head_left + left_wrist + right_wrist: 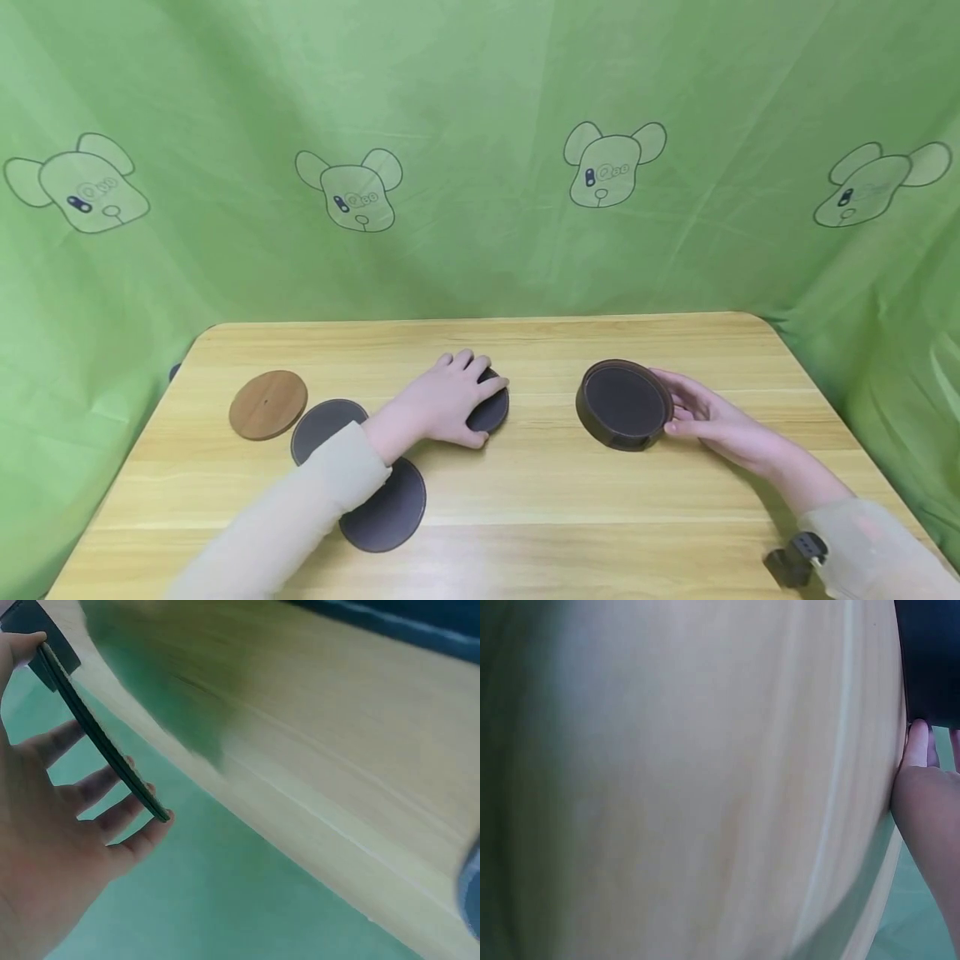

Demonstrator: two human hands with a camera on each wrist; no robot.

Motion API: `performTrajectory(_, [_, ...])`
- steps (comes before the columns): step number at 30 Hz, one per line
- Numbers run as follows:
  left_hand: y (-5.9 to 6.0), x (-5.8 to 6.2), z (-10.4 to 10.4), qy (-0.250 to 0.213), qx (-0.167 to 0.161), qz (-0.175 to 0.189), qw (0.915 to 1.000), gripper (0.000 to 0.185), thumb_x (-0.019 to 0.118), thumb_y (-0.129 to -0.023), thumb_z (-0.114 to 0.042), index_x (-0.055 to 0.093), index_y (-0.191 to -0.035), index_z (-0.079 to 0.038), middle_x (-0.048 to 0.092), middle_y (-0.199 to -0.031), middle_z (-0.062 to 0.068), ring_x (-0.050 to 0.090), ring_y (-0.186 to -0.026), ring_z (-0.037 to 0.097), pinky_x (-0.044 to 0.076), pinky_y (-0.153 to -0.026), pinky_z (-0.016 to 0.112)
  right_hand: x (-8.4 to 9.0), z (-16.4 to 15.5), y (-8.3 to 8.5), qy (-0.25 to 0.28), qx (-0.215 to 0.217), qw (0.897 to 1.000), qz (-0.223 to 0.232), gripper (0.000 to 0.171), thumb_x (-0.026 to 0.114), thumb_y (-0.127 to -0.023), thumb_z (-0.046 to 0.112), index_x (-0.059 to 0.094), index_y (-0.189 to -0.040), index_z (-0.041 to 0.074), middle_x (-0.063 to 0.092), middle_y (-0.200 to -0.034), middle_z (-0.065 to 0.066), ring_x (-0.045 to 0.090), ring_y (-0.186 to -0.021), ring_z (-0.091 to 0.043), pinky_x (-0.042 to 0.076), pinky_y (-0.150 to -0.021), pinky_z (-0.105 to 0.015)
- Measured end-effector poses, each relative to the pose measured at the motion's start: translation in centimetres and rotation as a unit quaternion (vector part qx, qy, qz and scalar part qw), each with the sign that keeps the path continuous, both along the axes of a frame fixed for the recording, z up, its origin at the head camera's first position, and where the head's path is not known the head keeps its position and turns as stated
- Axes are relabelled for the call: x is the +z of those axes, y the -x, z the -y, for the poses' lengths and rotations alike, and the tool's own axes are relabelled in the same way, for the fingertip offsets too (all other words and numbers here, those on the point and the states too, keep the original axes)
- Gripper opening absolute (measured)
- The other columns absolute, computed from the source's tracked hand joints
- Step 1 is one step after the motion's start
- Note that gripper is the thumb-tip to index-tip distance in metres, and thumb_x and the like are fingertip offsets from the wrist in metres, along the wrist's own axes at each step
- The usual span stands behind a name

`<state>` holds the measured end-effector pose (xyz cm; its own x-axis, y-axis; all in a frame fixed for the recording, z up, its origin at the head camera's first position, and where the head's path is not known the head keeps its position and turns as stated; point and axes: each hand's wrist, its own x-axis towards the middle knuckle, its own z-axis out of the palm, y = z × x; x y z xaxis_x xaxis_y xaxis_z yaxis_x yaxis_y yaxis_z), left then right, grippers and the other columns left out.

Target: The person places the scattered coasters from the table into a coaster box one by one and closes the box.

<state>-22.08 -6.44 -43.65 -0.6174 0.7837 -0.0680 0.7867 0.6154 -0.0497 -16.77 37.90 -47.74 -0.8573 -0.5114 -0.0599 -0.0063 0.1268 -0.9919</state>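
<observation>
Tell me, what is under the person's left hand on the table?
A dark round coaster lies under the left hand; the fingers curl over its edge. Only its right part shows; the rest is covered, so whether more coasters lie beneath cannot be seen.

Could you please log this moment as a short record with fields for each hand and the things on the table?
left hand: grips a dark round coaster
right hand: holds the round dark holder, tilted toward the camera
loose dark coasters: one beside the wooden disc, one under the left sleeve
surface: wooden table
</observation>
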Motion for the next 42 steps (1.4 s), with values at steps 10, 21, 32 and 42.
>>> performTrajectory(10, [-0.2,0.5,-3.0,-0.002,-0.024,-0.009,0.9997,0.084,0.072,-0.085,-0.06,0.048,-0.158,-0.027,0.051,-0.15,0.008,0.049,-0.132,0.028,0.046,-0.107,0.046,-0.3,-0.1,0.1,0.01,0.005,1.0,-0.003,0.079,0.054,-0.1,-0.012,0.016,-0.168,-0.001,0.05,-0.156,0.022,0.054,-0.136,0.006,0.043,-0.108,-0.012])
performTrajectory(21, [-0.1,0.6,-5.7,-0.027,-0.04,-0.022,0.9986,0.084,0.072,-0.084,-0.062,0.048,-0.157,-0.029,0.051,-0.149,0.005,0.048,-0.131,0.026,0.047,-0.107,0.044,-0.4,-0.2,0.1,0.012,0.005,1.0,-0.005,0.079,0.054,-0.1,-0.013,0.016,-0.168,-0.001,0.05,-0.156,0.023,0.054,-0.137,0.006,0.043,-0.108,-0.011])
performTrajectory(32, [-0.2,1.1,-8.3,-0.044,-0.053,-0.029,0.9972,0.083,0.07,-0.086,-0.063,0.047,-0.158,-0.031,0.052,-0.148,0.003,0.048,-0.131,0.024,0.046,-0.106,0.042,-0.5,-0.1,0.2,0.015,0.008,1.0,-0.006,0.079,0.054,-0.099,-0.013,0.016,-0.168,-0.002,0.05,-0.156,0.023,0.054,-0.137,0.006,0.043,-0.109,-0.011])
performTrajectory(42, [0.2,1.3,-10.5,-0.053,-0.055,-0.039,0.9963,0.085,0.069,-0.088,-0.065,0.044,-0.161,-0.031,0.05,-0.15,0.004,0.049,-0.133,0.023,0.046,-0.11,0.041,-0.2,-0.2,0.1,0.008,0.008,1.0,-0.004,0.079,0.054,-0.1,-0.013,0.016,-0.168,-0.001,0.049,-0.156,0.024,0.053,-0.137,0.007,0.043,-0.108,-0.011])
